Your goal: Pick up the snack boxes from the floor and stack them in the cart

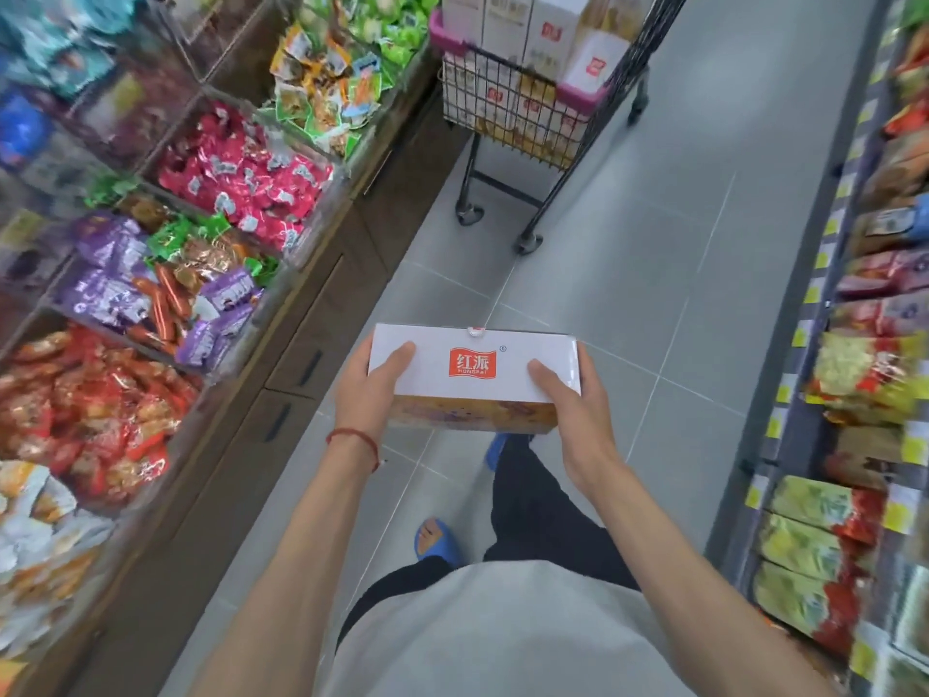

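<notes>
I hold a white snack box with a red logo and an orange printed side at waist height over the aisle floor. My left hand grips its left end, thumb on top. At the right end my right hand grips it the same way. Further up the aisle stands a black wire cart with a pink rim, several similar white snack boxes stacked inside it and rising above the rim. The cart is well beyond arm's reach.
Bins of wrapped snacks on wooden cabinets line the left side. A shelf of packaged goods with yellow price tags runs along the right. Grey tiled floor lies between me and the cart.
</notes>
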